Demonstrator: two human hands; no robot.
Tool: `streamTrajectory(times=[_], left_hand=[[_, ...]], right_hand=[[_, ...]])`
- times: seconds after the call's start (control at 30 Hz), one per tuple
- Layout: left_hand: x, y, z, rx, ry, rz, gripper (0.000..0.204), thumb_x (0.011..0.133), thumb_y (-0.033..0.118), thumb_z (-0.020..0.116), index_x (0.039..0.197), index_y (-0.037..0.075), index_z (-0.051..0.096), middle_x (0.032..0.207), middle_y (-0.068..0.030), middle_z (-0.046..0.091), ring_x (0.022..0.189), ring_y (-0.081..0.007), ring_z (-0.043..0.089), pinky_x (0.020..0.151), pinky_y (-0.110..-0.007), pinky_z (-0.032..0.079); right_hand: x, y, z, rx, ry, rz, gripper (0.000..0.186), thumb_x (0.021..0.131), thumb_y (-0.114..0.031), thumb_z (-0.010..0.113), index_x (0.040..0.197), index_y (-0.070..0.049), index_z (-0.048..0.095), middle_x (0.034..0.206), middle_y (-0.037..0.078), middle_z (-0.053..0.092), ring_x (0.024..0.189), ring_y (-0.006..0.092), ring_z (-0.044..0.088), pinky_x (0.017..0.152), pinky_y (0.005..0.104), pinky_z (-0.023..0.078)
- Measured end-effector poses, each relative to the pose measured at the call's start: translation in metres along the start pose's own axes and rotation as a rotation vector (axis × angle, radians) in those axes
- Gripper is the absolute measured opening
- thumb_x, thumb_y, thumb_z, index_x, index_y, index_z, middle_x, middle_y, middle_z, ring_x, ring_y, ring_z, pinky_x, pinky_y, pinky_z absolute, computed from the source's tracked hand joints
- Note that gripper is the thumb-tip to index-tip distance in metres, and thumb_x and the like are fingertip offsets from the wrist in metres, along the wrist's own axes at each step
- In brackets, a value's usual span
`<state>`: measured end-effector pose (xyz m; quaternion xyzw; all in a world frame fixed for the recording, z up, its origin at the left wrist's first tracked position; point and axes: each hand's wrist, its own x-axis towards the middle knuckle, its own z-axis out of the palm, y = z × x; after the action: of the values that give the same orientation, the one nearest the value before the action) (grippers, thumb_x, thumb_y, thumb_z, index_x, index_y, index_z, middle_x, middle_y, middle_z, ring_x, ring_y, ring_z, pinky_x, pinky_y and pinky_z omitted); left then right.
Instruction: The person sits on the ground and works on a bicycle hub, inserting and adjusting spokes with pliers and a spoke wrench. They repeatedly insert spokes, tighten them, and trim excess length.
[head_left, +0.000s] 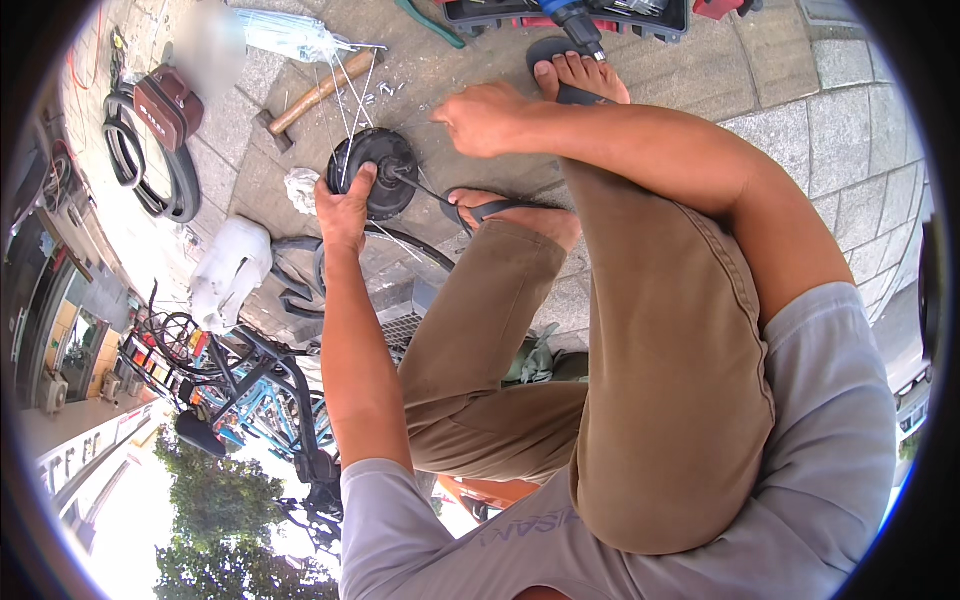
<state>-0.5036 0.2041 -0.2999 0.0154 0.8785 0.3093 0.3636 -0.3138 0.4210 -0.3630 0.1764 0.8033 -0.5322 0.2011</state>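
Observation:
My left hand (343, 205) grips a black round wheel hub (385, 160), thumb over its face; loose silver spokes (355, 100) stand up from it and a dark cable runs off it toward my sandalled foot. My right hand (480, 118) is pinched on a thin silver spoke (425, 124) near my other foot (585, 78). A wooden-handled hammer (310, 100) lies beyond the hub, beside small silver pieces (385, 92) and a bundle of spokes (280, 35). A crumpled white rag (302, 188) is left of the hub.
A tool tray (470, 15) with a blue drill (570, 22) sits at the top. At left lie a brown case (170, 115) and black tyres (125, 145). A white bag (230, 275), a black rim (430, 250) and parked bicycles (250, 385) are lower left.

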Motion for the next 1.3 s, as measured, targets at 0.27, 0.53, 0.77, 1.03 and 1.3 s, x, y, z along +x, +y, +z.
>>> streamTrajectory(times=[0.27,0.53,0.77,1.03,1.3], left_hand=[[-0.003,0.003,0.001,0.004,0.006,-0.003,0.063,0.082,0.025,0.094,0.126,-0.007,0.06,0.109,-0.0124,0.073,0.091,-0.018,0.07,0.084,-0.032,0.059],[-0.002,0.005,0.002,-0.015,-0.017,0.001,0.067,0.083,0.022,0.093,0.131,-0.009,0.057,0.11,-0.0146,0.074,0.092,-0.0193,0.072,0.085,-0.033,0.06],[0.0,-0.001,-0.005,0.23,-0.036,0.158,0.08,0.081,0.025,0.095,0.138,-0.01,0.052,0.115,-0.0157,0.073,0.096,-0.0205,0.072,0.088,-0.034,0.06],[0.015,-0.001,-0.01,-0.01,-0.072,-0.036,0.085,0.08,0.025,0.096,0.141,-0.012,0.049,0.118,-0.0177,0.071,0.099,-0.0219,0.072,0.089,-0.035,0.061],[0.028,-0.002,-0.027,-0.043,-0.153,-0.192,0.093,0.089,0.055,0.085,0.145,-0.01,0.049,0.132,-0.0234,0.066,0.115,-0.0267,0.069,0.1,-0.039,0.056]], right_hand=[[-0.011,0.003,0.0,-0.178,-0.074,-0.112,0.046,0.095,-0.016,0.054,0.138,-0.015,0.072,0.11,0.024,0.076,0.106,0.0406,0.073,0.092,0.0518,0.058],[0.032,0.039,0.018,0.113,0.026,-0.117,0.054,0.091,-0.013,0.057,0.144,-0.013,0.068,0.12,0.022,0.076,0.112,0.0409,0.073,0.096,0.0494,0.058],[0.027,-0.019,-0.013,-0.188,-0.174,-0.126,0.04,0.091,-0.012,0.058,0.127,-0.008,0.075,0.123,0.019,0.076,0.118,0.0392,0.071,0.1,0.0495,0.056],[0.017,-0.008,-0.014,0.043,-0.125,0.095,0.053,0.094,-0.012,0.056,0.146,-0.015,0.066,0.14,0.02,0.069,0.13,0.0373,0.065,0.11,0.0477,0.051],[-0.015,-0.007,-0.052,0.21,-0.154,-0.126,0.04,0.103,-0.014,0.055,0.14,-0.006,0.068,0.12,0.023,0.076,0.111,0.0335,0.074,0.098,0.0409,0.055]])
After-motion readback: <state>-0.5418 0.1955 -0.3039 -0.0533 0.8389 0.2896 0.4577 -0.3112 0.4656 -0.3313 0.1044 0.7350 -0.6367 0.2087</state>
